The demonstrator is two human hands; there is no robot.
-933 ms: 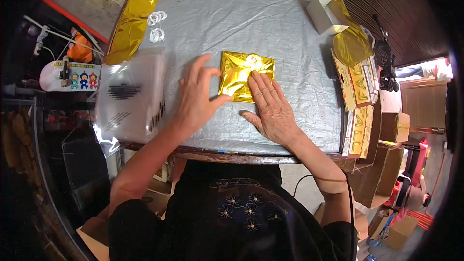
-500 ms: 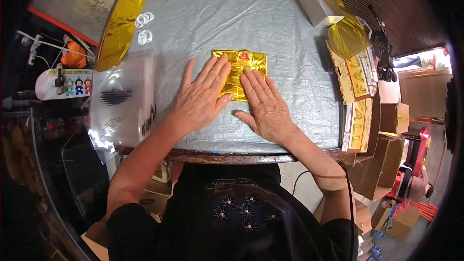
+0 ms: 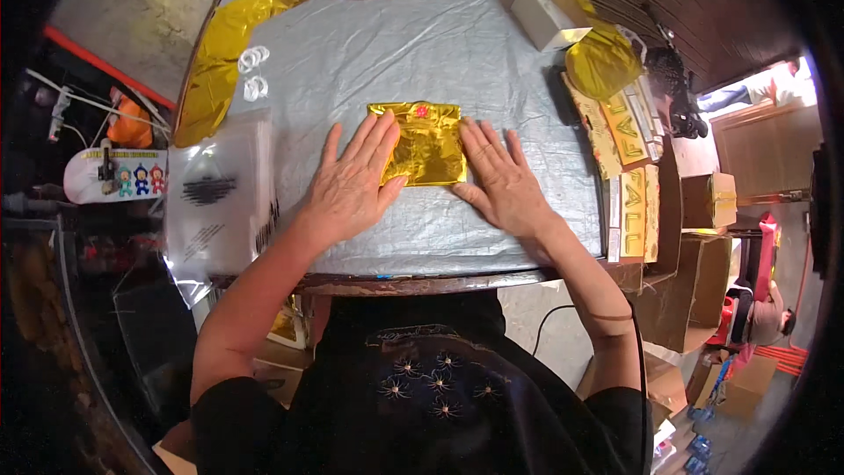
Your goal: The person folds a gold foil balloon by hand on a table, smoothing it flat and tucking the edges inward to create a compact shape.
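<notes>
Since a moment ago our hands have slid apart: our left hand [image 3: 352,185] lies flat, fingers spread, on the folded gold foil [image 3: 422,142] at nine o'clock; our right hand [image 3: 501,180] lies open, seemingly touching its three o'clock edge, mid-surface [image 3: 440,44].

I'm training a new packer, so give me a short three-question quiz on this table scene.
1. True or false: both hands lie flat, palms down, on the grey table.
2. Which hand overlaps the folded gold foil more? A) left hand B) right hand
3. What lies at the table's left edge, beside the left hand?

Key
1. True.
2. A; its fingers cover the foil's left side, while the right hand touches only the right edge.
3. A stack of clear plastic bags.
</notes>
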